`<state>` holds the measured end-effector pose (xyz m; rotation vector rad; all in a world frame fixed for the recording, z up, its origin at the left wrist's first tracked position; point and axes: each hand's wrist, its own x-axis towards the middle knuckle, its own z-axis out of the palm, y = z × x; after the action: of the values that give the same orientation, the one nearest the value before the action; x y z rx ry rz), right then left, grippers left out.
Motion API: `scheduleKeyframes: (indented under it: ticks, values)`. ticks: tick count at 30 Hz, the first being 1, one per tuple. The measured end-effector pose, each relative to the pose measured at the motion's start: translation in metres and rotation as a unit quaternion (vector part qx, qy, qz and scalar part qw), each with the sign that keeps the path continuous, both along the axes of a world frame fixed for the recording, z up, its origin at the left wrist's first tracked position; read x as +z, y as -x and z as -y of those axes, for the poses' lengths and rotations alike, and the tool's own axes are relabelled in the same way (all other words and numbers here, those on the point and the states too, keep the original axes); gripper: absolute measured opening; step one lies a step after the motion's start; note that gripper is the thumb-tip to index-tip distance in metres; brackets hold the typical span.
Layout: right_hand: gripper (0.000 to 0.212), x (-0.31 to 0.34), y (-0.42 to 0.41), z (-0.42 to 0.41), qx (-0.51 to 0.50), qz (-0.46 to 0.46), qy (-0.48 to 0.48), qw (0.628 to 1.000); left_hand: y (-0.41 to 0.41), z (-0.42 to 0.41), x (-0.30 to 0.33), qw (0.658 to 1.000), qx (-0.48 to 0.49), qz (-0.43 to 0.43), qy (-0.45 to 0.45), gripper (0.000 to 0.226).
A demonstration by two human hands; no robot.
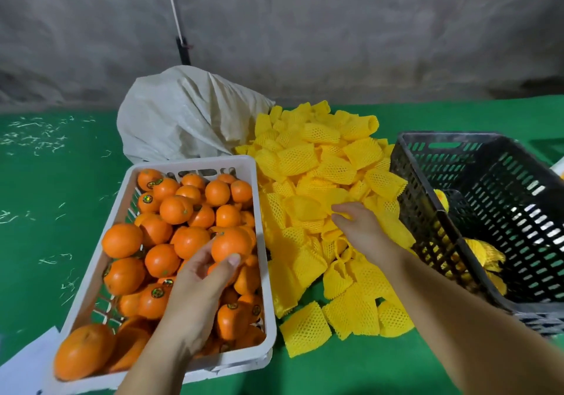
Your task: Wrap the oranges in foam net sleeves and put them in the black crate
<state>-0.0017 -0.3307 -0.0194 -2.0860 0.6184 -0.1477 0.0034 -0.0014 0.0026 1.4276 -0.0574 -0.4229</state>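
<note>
A white crate (91, 272) at the left holds several oranges. My left hand (198, 284) reaches into it, and its thumb and fingers grip one orange (230, 243) near the crate's right wall. A loose pile of yellow foam net sleeves (320, 162) covers the green table in the middle. My right hand (361, 226) lies on that pile with its fingers curled round a sleeve (308, 208). The black crate (427, 226) stands tilted at the right, with wrapped oranges (485, 257) in yellow sleeves visible through its slotted wall.
A whitish woven sack (183, 117) stands behind the white crate. The green table (45, 181) carries scattered pale shreds at the left. A grey wall rises behind, with a thin pole (183, 49) leaning against it.
</note>
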Motion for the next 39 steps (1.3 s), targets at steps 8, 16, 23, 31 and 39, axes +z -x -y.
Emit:
scheduleKeyframes:
  ticks: [8, 16, 23, 31, 39]
  values:
    - [0.013, 0.050, 0.023, -0.099, 0.099, 0.227, -0.056, 0.967, 0.007, 0.043, 0.012, 0.995, -0.034, -0.021, 0.090, 0.076]
    - [0.037, 0.063, 0.035, -0.119, 0.025, 0.218, -0.417, 0.882, 0.015, 0.044, 0.027, 0.983, -0.097, -0.036, 0.153, 0.085]
    - [0.045, 0.066, 0.048, -0.116, 0.102, 0.181, -0.275, 0.939, 0.022, 0.042, 0.041, 0.971, -0.087, -0.074, 0.210, 0.098]
    - [0.027, 0.062, 0.050, -0.114, -0.027, 0.165, 0.021, 0.986, 0.043, 0.037, 0.048, 0.980, -0.126, 0.012, 0.153, 0.086]
    - [0.024, 0.069, 0.063, -0.112, 0.072, 0.110, -0.029, 0.991, 0.050, 0.026, 0.049, 0.988, -0.111, 0.095, 0.043, 0.057]
